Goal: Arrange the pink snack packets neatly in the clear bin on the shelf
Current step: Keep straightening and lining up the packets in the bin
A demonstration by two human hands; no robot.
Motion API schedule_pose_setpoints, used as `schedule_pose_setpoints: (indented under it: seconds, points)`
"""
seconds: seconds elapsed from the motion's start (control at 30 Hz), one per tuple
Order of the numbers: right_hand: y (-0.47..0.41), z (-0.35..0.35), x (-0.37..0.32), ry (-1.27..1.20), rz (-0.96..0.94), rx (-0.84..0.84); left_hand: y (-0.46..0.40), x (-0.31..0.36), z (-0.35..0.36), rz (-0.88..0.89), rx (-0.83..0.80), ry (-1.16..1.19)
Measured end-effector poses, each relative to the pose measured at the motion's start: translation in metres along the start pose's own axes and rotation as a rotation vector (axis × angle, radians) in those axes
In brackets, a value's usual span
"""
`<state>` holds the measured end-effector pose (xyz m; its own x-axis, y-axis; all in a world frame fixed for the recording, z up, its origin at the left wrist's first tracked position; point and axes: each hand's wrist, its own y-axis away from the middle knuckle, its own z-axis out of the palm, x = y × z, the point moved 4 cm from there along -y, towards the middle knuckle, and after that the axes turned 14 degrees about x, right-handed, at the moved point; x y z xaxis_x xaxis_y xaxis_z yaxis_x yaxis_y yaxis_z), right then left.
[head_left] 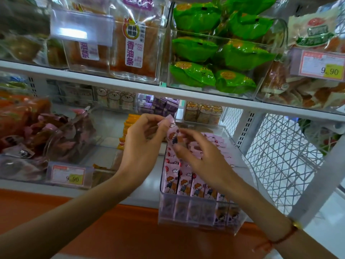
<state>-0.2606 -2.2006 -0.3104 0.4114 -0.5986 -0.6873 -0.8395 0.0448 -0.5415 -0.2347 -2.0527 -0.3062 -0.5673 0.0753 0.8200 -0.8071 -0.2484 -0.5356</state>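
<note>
Head view: left hand [141, 139] and, seemingly, right hand [201, 156] pinch one pink packet [172, 132] over the clear bin [197, 215]; dropped askew, it could topple the near upright rows.

Pink packets [186, 186] w/ cartoon kid, red balloon & white clouds, see-thru clear bin [197, 215], bright green bags [194, 48] w/ yellow-orange patches up top, purple boxes [164, 106] at back, yellow-on-pink price tags [69, 176], white shelf [119, 82], orange edge [130, 230] below.
</note>
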Motion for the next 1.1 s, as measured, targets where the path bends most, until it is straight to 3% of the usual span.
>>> schedule_pose_setpoints:
  seconds: [0.1, 0.27, 0.37, 0.53, 0.73, 0.97, 1.1]
  points:
    - [0.002, -0.002, -0.005, -0.012, -0.044, 0.098, 0.003, 0.006, 0.002, -0.044, -0.058, 0.086]
    - [-0.004, -0.009, 0.021, -0.389, 0.430, 0.170, 0.005, -0.003, 0.000, -0.045, -0.105, -0.075]
    - [-0.004, -0.011, 0.026, -0.449, 0.507, 0.194, 0.012, -0.007, 0.005, -0.030, -0.194, -0.194]
    - [-0.001, -0.009, 0.019, -0.504, 0.503, 0.195, 0.020, -0.004, 0.008, 0.142, -0.202, -0.342]
    - [-0.005, -0.010, 0.014, -0.680, 0.483, 0.057, 0.020, -0.003, 0.012, 0.158, -0.234, -0.375]
    - [-0.003, -0.016, 0.019, -0.562, 0.386, 0.285, 0.019, -0.009, 0.013, 0.231, -0.267, -0.446]
    - [-0.004, -0.015, 0.016, -0.521, 0.357, 0.252, 0.015, -0.007, 0.012, 0.159, -0.252, -0.355]
